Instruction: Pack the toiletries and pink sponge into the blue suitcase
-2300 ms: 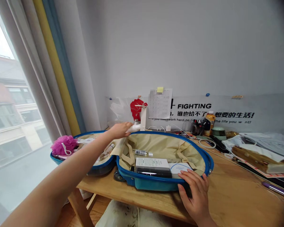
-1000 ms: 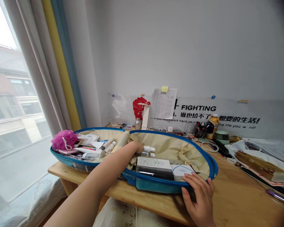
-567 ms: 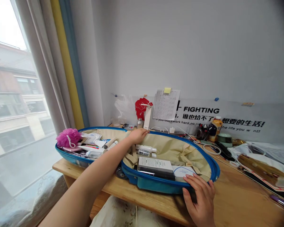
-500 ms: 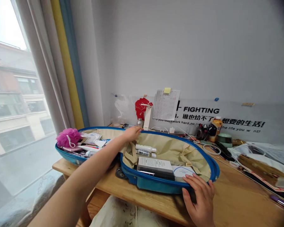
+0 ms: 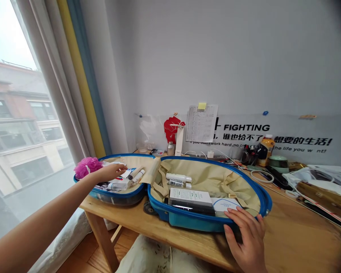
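A blue suitcase (image 5: 187,221) lies open on the wooden desk (image 5: 287,242), both halves lined in beige. My left hand (image 5: 110,172) reaches into the left half (image 5: 122,196), fingers curled down onto the tubes and small packs (image 5: 122,181) there; whether it grips one is hidden. A pink bath pouf (image 5: 86,167) sits just left of that hand. My right hand (image 5: 246,235) lies flat on the front rim of the right half, fingers spread. That half holds two small bottles (image 5: 178,179), a white and black box (image 5: 191,199) and a white pack (image 5: 224,204).
Along the wall stand a small bottle (image 5: 170,148), a white lamp post (image 5: 179,141), an orange drink bottle (image 5: 265,150), a green jar (image 5: 277,161) and cables (image 5: 258,176). Papers and bags (image 5: 324,187) pile up at the right. Window and curtains (image 5: 74,87) are at the left.
My left hand left the suitcase hinge area near the back and swung left into the left half, onto the toiletries. A white bottle it carried earlier now lies in the right half. Right hand stayed put.
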`<state>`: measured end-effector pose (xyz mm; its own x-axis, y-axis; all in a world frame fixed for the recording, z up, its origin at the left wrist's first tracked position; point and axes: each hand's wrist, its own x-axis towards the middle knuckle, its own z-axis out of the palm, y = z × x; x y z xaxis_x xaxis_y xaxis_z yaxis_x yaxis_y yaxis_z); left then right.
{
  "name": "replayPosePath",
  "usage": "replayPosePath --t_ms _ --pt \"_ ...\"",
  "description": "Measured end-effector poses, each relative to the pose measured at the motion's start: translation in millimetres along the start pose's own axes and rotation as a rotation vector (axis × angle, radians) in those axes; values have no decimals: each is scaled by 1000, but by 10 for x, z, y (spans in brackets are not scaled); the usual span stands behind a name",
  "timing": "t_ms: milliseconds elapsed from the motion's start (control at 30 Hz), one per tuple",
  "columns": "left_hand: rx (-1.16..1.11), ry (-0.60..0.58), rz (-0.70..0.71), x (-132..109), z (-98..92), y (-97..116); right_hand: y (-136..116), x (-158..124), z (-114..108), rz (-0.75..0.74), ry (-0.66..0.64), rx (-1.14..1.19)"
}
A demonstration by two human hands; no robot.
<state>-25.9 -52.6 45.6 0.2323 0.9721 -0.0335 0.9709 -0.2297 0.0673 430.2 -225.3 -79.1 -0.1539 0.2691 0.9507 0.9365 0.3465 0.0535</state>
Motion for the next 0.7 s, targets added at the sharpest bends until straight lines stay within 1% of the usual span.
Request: replayPosePath --t_ms 67,167,300,433,567,633,700 --pt "9 -20 -7 -54 77 71 -5 3 2 2 7 1" --pt "30 -35 -19 -60 160 216 -10 13 -1 5 8 -3" --pt "78 -56 -70 33 211 395 -5 7 -9 12 -4 -8" --pt "104 -56 -148 150 263 508 -2 -9 -3 9 5 -10" --pt "106 -16 -199 220 307 561 -10 -1 -3 6 7 -11" --pt "104 26 -210 226 286 580 -14 8 -8 4 13 -6" --pt "96 87 -212 218 223 618 -15 12 -12 6 17 -1"
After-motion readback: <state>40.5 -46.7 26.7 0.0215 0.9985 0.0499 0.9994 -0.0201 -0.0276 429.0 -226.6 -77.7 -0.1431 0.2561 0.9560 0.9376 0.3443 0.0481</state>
